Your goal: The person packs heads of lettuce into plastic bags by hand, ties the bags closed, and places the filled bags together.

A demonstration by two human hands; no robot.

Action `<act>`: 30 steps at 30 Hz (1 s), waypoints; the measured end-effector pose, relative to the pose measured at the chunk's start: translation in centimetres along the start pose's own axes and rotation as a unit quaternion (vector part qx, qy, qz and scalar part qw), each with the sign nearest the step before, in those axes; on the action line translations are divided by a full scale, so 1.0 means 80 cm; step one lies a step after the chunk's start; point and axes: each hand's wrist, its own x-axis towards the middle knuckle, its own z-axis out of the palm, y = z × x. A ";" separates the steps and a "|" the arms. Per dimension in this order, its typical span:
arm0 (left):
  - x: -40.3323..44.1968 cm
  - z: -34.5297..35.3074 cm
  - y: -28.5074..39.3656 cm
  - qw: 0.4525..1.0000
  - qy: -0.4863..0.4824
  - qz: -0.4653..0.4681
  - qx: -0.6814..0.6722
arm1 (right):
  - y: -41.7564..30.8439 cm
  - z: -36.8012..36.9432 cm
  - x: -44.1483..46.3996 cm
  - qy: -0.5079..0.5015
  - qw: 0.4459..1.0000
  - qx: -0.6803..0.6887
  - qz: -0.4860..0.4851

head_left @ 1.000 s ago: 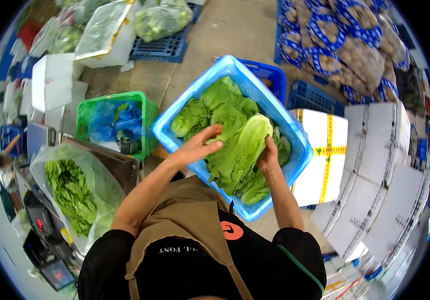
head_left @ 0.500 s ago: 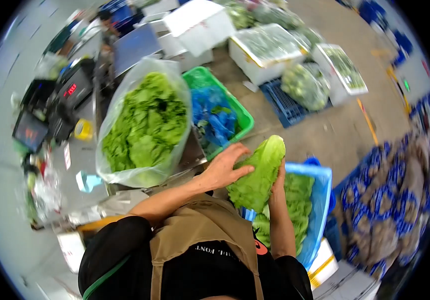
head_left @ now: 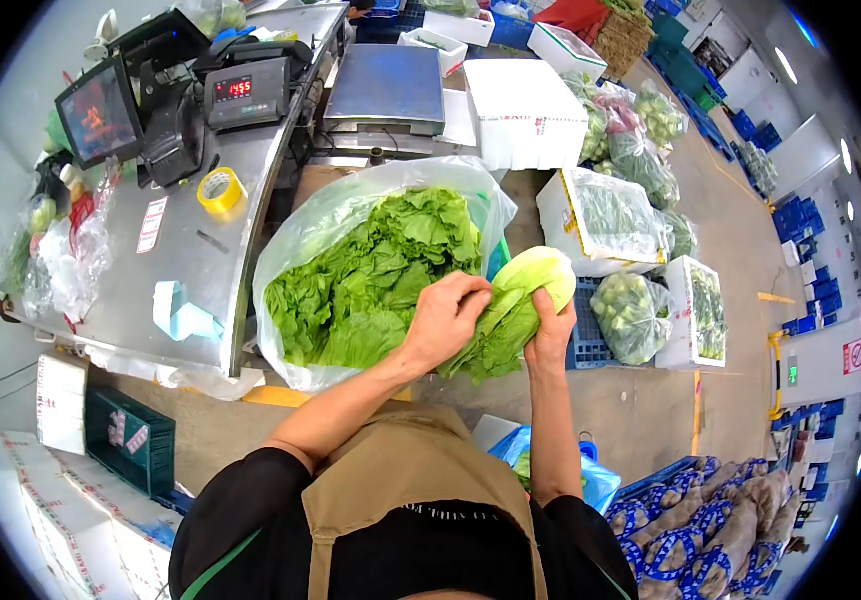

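Note:
A head of lettuce (head_left: 523, 290) with a pale base and green leaves is held in front of my body. My right hand (head_left: 553, 335) grips it from the right, thumb across the front. At its left edge, the curled fingers of my left hand (head_left: 446, 318) pinch the outer leaves; the fingertips are partly hidden. Just to the left, a large clear plastic bag (head_left: 286, 235) stands open, full of loose green lettuce leaves (head_left: 361, 285). Low beside my right forearm, a blue liner (head_left: 601, 483) shows, with some green in it.
A steel table (head_left: 201, 200) at left carries a scale display (head_left: 248, 92), a screen (head_left: 101, 110) and yellow tape (head_left: 221, 190). Behind are a platform scale (head_left: 387, 85) and white foam boxes (head_left: 526, 115). Bagged vegetables (head_left: 631, 315) stand right; netted sacks (head_left: 721, 530) lie lower right.
The view has swung toward the bag and table. The lettuce has come over beside the leaf bag, its base tilted. My left hand's spread fingers have closed onto its leaves.

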 end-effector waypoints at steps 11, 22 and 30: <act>0.039 0.007 -0.023 0.994 0.081 -0.035 -0.065 | 0.019 -0.033 0.119 0.072 0.991 -0.010 0.113; 0.039 0.102 -0.096 0.975 -0.070 -0.092 0.190 | -0.127 0.062 0.237 -0.123 0.860 -0.395 -0.298; -0.029 -0.042 -0.020 0.819 0.346 -0.066 0.453 | -0.078 0.250 0.148 -0.645 0.357 -0.499 -0.455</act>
